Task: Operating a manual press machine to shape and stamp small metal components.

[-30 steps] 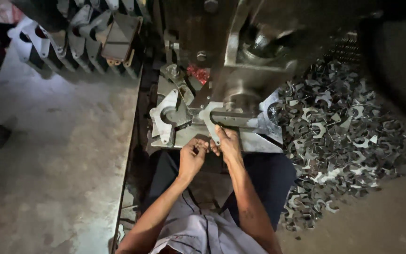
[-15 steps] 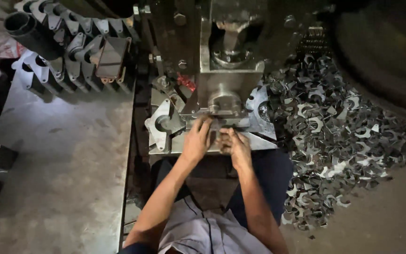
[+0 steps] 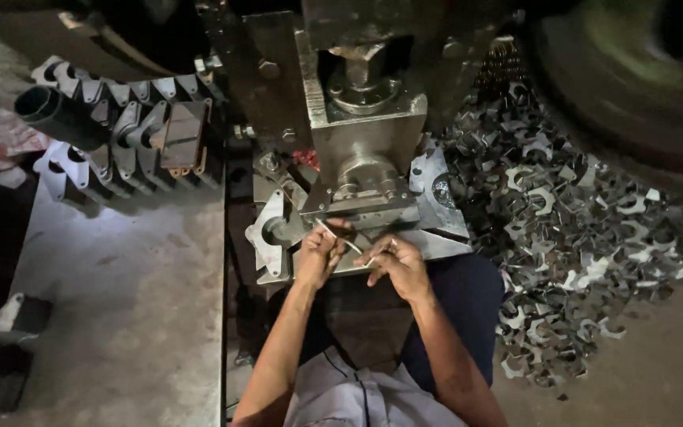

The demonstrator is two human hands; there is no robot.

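Both hands have moved in under the press head (image 3: 367,154) since a second ago, when they worked at the near edge of the die plate (image 3: 436,237). Left hand (image 3: 319,255) is closed, pinching a thin light rod (image 3: 337,237) whose tip lies at the die opening. Right hand (image 3: 397,265) is curled narrow around a second thin piece; its kind cannot be told. Judged: the workpiece is being positioned at the die. Stamped scrap pile (image 3: 571,229) lies to the right, stacked parts (image 3: 132,126) to the left
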